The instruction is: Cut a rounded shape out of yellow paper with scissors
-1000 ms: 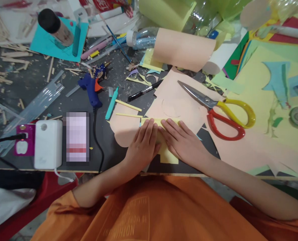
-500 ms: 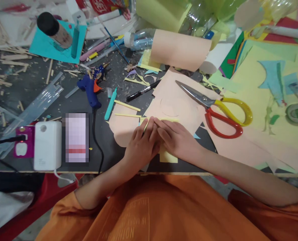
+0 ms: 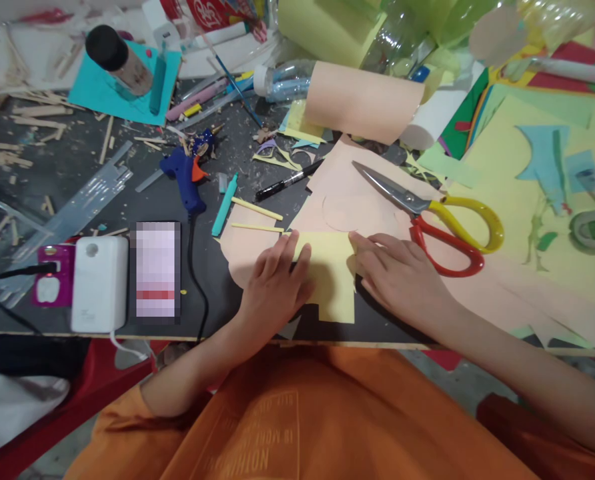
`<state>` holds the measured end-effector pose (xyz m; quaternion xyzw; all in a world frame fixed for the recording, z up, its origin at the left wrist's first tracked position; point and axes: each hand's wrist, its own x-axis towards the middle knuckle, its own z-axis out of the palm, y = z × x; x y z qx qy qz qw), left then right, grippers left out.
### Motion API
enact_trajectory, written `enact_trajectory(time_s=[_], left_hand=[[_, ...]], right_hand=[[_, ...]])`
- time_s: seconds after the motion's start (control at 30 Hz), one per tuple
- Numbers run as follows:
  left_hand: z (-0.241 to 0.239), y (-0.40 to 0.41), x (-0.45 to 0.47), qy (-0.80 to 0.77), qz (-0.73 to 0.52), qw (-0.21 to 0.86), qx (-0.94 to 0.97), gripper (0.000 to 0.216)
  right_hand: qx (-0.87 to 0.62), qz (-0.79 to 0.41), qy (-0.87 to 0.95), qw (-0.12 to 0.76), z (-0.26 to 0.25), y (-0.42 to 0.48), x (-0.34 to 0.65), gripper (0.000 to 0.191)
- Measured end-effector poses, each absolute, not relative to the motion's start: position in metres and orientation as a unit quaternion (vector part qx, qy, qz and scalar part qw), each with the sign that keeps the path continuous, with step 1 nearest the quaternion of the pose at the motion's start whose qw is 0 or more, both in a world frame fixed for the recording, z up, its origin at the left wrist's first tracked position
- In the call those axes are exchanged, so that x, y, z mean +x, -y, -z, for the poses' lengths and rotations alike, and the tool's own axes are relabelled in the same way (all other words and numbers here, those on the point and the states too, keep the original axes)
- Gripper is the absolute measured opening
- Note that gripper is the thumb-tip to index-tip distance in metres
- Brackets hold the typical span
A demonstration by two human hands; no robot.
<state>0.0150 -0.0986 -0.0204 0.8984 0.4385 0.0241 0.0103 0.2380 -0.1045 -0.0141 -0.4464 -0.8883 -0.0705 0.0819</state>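
Note:
A piece of yellow paper (image 3: 330,273) lies in front of me, its lower part narrower and reaching toward the table's front edge. My left hand (image 3: 277,280) rests on its left side, fingers spread and pressing down. At the upper right corner, my right hand (image 3: 400,267) has its fingers close together, with the fingertips gripping the paper's edge. Peach-coloured paper (image 3: 357,193) with a drawn curve lies just beyond. Left of the yellow paper, two thin yellow strips (image 3: 257,228) rest on a rounded peach piece (image 3: 237,250).
Large scissors (image 3: 427,207) lie open-bladed right of centre. A blue glue gun (image 3: 185,180), a teal pen (image 3: 225,205) and a black pen (image 3: 285,183) lie to the left. A phone (image 3: 157,273) and white power bank (image 3: 100,283) sit near the front edge. Behind are a peach paper roll (image 3: 362,100) and scraps.
My hands, together at the middle of the yellow paper's upper edge before, are now apart. The right hand has moved right to the corner, uncovering the paper; the left has shifted slightly left.

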Motion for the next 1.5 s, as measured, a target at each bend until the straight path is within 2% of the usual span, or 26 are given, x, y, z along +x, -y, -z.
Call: enact_trajectory(time_s=[0.23,0.47,0.67,0.9,1.1,1.3,1.5], left_hand=[[0.018,0.100,0.007,-0.470,-0.009,0.029,0.882,0.045],[0.020,0.100,0.006,-0.463,-0.006,-0.019,0.886,0.045],[0.016,0.093,0.006,-0.435,-0.014,-0.027,0.900,0.042],[0.023,0.078,0.021,-0.355,-0.054,0.024,0.933,0.034],[0.021,0.085,0.011,-0.394,-0.040,0.008,0.918,0.041],[0.015,0.086,-0.001,-0.441,-0.011,0.064,0.895,0.044],[0.010,0.075,-0.007,-0.439,0.003,0.076,0.895,0.032]], right_hand=[[-0.448,0.063,0.889,0.077,0.020,0.108,0.246,0.015],[-0.458,0.089,0.879,0.096,0.024,0.108,0.243,0.011],[-0.454,0.101,0.881,0.090,0.018,0.098,0.237,0.027],[-0.444,0.076,0.891,0.063,0.021,0.082,0.214,0.027],[-0.456,0.064,0.885,0.065,0.018,0.084,0.221,0.026],[-0.469,0.065,0.880,0.043,0.015,0.087,0.241,0.024],[-0.471,0.021,0.876,0.102,0.026,0.082,0.246,0.017]])
